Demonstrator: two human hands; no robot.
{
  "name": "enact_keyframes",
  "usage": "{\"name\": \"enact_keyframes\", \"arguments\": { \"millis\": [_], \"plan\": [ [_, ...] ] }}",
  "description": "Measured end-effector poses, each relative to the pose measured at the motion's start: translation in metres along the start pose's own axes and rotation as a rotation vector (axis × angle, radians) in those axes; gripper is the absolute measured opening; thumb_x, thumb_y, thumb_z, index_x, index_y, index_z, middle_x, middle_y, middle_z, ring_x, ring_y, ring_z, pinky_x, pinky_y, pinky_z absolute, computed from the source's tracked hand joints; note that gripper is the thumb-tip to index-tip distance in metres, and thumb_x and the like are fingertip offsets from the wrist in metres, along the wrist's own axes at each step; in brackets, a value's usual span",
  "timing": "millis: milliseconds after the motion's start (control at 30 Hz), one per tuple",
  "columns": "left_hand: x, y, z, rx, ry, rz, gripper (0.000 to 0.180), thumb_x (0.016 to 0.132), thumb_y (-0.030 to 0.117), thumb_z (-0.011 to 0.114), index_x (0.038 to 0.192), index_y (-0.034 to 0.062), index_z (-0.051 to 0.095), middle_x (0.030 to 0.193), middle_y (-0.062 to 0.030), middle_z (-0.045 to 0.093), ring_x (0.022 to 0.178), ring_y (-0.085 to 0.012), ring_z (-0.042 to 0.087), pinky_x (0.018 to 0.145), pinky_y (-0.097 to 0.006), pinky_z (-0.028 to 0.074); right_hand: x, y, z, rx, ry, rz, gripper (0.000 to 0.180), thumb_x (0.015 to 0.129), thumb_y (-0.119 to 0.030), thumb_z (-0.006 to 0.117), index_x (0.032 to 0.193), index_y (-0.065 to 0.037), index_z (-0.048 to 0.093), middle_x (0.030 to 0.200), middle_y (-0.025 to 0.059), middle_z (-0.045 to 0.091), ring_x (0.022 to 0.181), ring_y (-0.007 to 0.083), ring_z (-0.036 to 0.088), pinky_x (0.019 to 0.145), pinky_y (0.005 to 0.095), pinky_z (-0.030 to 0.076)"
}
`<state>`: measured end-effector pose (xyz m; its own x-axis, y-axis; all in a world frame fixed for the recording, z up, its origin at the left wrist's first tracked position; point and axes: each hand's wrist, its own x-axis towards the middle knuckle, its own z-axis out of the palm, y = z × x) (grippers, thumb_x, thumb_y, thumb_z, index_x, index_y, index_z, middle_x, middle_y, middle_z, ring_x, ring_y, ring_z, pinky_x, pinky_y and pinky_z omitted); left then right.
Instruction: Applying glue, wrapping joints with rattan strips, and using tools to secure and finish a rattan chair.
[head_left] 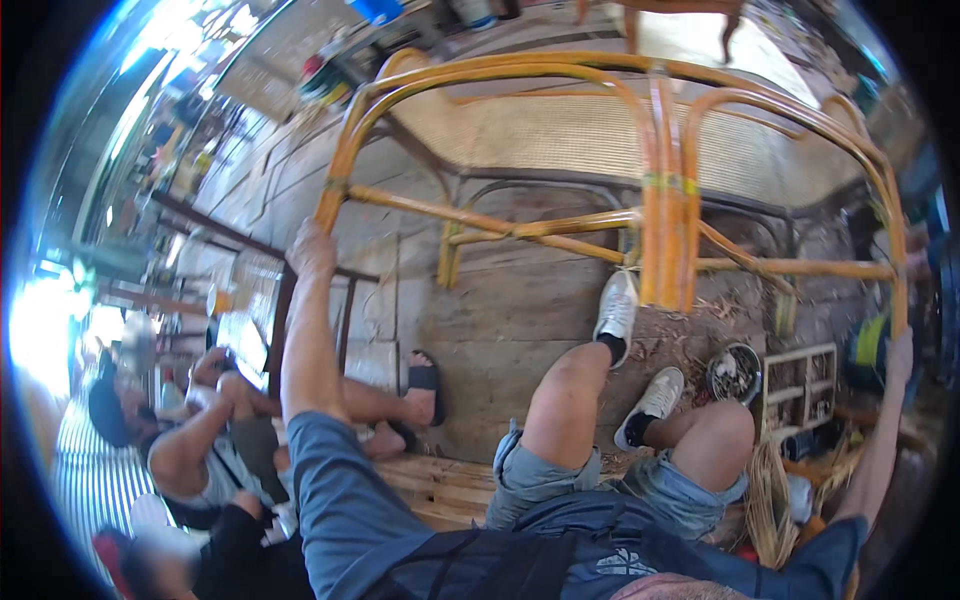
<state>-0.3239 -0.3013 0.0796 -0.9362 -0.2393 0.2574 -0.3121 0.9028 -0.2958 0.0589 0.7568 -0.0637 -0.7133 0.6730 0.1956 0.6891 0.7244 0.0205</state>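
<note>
A long golden-brown rattan furniture frame (655,200) with arched rails and bound joints is tilted up in front of me. My left hand (314,250) is wrapped round the lower end of its left pole. On the far right, my right hand (899,358) grips the bottom of the opposite pole; its fingers are small and partly hidden. Behind the near rails shows a pale woven cane panel (560,135). My white left shoe (617,303) is beside the lower end of the bundled centre poles; whether they touch I cannot tell.
Near my right foot are a metal bowl (733,374) and a divided wooden tray (798,390). Rattan strips (768,500) lie to the right. At left, a seated person (205,450) is close to a dark wooden chair frame (285,320). Slatted wood (440,490) lies beside me.
</note>
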Motion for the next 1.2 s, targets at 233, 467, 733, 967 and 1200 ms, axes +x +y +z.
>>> {"name": "enact_keyframes", "arguments": {
  "millis": [233, 467, 733, 967, 1200],
  "plan": [
    [-0.008, 0.018, -0.027, -0.022, -0.090, -0.055, 0.041, 0.077, 0.028, 0.062, 0.110, 0.0085, 0.045, 0.106, -0.0133, 0.059, 0.099, -0.0298, 0.058, 0.084, -0.048, 0.039, -0.041, -0.096, -0.097, -0.068, -0.157, 0.179, 0.038, 0.076, -0.012, 0.059, 0.107, -0.002, 0.040, 0.100, 0.0243, 0.056, 0.095, 0.0407, 0.053, 0.080, 0.0462, 0.042],
    [0.004, 0.024, -0.015, -0.038, -0.148, -0.085, 0.043, 0.076, 0.028, 0.063, 0.108, 0.0058, 0.045, 0.104, -0.0168, 0.060, 0.099, -0.0322, 0.058, 0.084, -0.043, 0.043, -0.037, -0.098, -0.095, 0.027, -0.104, 0.227, 0.038, 0.076, -0.015, 0.057, 0.107, -0.002, 0.040, 0.099, 0.0262, 0.056, 0.095, 0.0426, 0.052, 0.078, 0.0473, 0.041],
    [0.019, -0.012, 0.017, -0.225, -0.101, -0.167, 0.037, 0.080, 0.035, 0.047, 0.100, 0.0066, 0.059, 0.099, -0.0209, 0.061, 0.094, -0.0364, 0.059, 0.078, -0.048, 0.047, 0.056, -0.195, 0.009, 0.592, -0.049, -0.227, 0.054, 0.078, -0.014, 0.054, 0.128, -0.010, 0.035, 0.109, 0.0205, 0.055, 0.099, 0.0340, 0.054, 0.080, 0.0394, 0.044],
    [-0.060, 0.046, -0.039, -0.274, 0.377, 0.003, 0.061, 0.073, 0.039, 0.064, 0.118, 0.0022, 0.044, 0.113, -0.0167, 0.050, 0.108, -0.0326, 0.045, 0.090, -0.045, 0.035, 0.089, -0.229, 0.032, 1.105, -0.179, -0.332, 0.057, 0.081, -0.014, 0.052, 0.134, -0.012, 0.029, 0.114, 0.0148, 0.052, 0.096, 0.0259, 0.054, 0.076, 0.0329, 0.044],
    [-0.219, 0.203, -0.118, -1.467, -0.522, 0.358, 0.042, 0.087, 0.033, 0.052, 0.107, -0.0038, 0.051, 0.096, -0.0181, 0.057, 0.093, -0.0265, 0.055, 0.080, -0.035, 0.043, 0.024, -0.097, 0.028, 1.415, -0.292, -0.076, 0.061, 0.085, -0.014, 0.050, 0.139, -0.015, 0.024, 0.119, 0.0092, 0.048, 0.092, 0.0178, 0.054, 0.073, 0.0264, 0.044]
  ]
}}
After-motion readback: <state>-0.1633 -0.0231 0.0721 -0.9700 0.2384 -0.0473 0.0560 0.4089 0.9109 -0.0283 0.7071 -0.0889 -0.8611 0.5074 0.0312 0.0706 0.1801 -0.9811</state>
